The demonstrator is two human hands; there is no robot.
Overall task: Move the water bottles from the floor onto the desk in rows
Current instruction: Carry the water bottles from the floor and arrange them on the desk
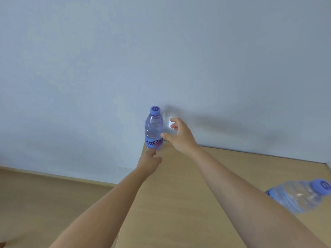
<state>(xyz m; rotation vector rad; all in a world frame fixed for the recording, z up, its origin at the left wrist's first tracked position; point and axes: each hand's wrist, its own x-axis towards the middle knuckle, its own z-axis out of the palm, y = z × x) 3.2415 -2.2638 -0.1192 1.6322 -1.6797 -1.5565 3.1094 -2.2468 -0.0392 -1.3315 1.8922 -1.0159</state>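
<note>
A clear water bottle with a blue cap and blue label stands upright at the far left corner of the wooden desk, against the wall. My right hand is just right of it, fingers spread and loosely curved, thumb tip touching or nearly touching the bottle's side. Just in front of the bottle's base is my left hand, fingers loosely curled and holding nothing. A second bottle of the same kind lies tilted at the right edge of the view, over the desk.
A pale wall runs right behind the desk. To the left of the desk lies wooden floor, with a wall socket low on the wall.
</note>
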